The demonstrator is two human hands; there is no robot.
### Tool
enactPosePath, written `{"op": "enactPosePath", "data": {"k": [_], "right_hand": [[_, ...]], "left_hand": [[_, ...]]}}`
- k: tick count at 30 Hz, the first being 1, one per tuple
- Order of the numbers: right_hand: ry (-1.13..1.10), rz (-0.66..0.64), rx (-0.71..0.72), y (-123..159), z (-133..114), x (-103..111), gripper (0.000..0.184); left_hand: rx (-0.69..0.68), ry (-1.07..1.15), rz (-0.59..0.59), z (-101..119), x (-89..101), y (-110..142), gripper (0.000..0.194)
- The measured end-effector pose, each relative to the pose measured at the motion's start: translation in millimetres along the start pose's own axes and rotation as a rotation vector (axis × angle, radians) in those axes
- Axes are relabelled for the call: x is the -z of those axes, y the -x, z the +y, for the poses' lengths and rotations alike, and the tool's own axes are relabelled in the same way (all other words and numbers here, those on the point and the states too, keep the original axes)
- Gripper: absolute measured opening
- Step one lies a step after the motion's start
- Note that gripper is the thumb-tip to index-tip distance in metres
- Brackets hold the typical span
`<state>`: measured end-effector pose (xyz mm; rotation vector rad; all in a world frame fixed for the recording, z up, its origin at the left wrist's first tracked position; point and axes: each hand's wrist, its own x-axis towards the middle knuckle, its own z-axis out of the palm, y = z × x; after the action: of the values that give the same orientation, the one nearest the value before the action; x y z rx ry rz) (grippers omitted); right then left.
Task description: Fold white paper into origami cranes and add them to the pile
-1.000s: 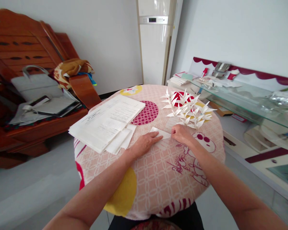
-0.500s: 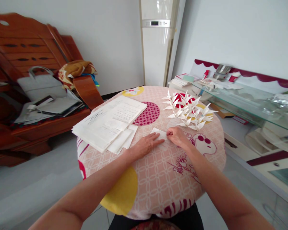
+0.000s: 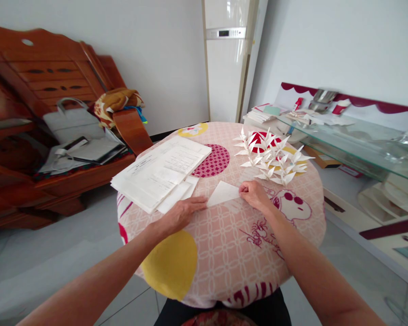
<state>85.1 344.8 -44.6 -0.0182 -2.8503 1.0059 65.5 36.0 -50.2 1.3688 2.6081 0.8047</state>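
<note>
A white sheet of paper folded into a triangle [image 3: 223,193] lies on the patterned tablecloth [image 3: 221,244], its point facing away from me. At its left corner, my left hand [image 3: 187,211] lies low with the fingers stretched out, the tips touching or very near the paper. The right corner is between the thumb and fingers of my right hand [image 3: 253,194], which is closed in a pinch. Beyond my right hand stands a cluster of several white paper cranes [image 3: 274,158]. Left of the triangle is a stack of printed sheets [image 3: 163,170], with smaller white paper pieces [image 3: 175,197] beside it.
A wooden bench [image 3: 54,86] with a grey bag [image 3: 71,118] and bundled cloth stands to the left. At the right is a glass-topped cabinet [image 3: 347,140] holding papers and cups. A tall white air conditioner [image 3: 224,74] stands behind the round table.
My left hand has slid left from the middle of the paper to its left corner, so more of the triangle shows. My right hand moved inward, then stayed at the right corner. The view has shifted slightly.
</note>
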Motion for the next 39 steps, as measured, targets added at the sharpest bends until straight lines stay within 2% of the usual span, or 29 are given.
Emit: {"op": "enactPosePath", "data": {"k": [4,7,9,13,16,19,22,24,27,30,33,36,39], "right_hand": [[-0.237,0.135,-0.055,0,11,-5,0.009],[-0.404,0.267,-0.076,1,18,-7,0.02],[-0.387,0.268,-0.053,2,18,-8,0.026],[-0.179,0.172,0.02,7,8,-10,0.031],[-0.106,0.154,0.064,10,3,-13,0.032],[-0.113,0.17,0.075,11,2,-14,0.03],[-0.138,0.195,0.081,12,2,-13,0.03],[-0.155,0.209,0.094,13,0,-12,0.036],[-0.198,0.204,0.117,15,-5,-12,0.045],[-0.26,0.175,0.172,15,-7,-11,0.029],[-0.386,0.166,0.216,14,-4,-8,0.012],[-0.531,0.116,0.192,11,1,-3,0.003],[-0.62,0.038,0.137,9,6,1,0.003]], "left_hand": [[0.188,0.104,0.241,11,1.3,-15,0.033],[0.275,0.178,0.288,21,-7.4,-34,0.038],[0.324,0.134,0.302,26,-15.1,-44,0.042],[0.294,0.016,0.268,33,-26.2,-54,0.044],[0.277,-0.055,0.279,37,-31.7,-53,0.05],[0.254,-0.108,0.315,38,-37.6,-50,0.052],[0.205,-0.094,0.361,38,-43.0,-47,0.067],[0.176,-0.022,0.389,38,-45.8,-46,0.079],[0.138,0.068,0.432,40,-48.2,-45,0.086],[0.08,0.096,0.457,41,-47.2,-44,0.09],[0.003,0.086,0.398,37,-40.8,-43,0.089],[-0.109,-0.008,0.235,27,-29.3,-44,0.081],[-0.202,-0.103,0.077,20,-16.3,-49,0.07]]}}
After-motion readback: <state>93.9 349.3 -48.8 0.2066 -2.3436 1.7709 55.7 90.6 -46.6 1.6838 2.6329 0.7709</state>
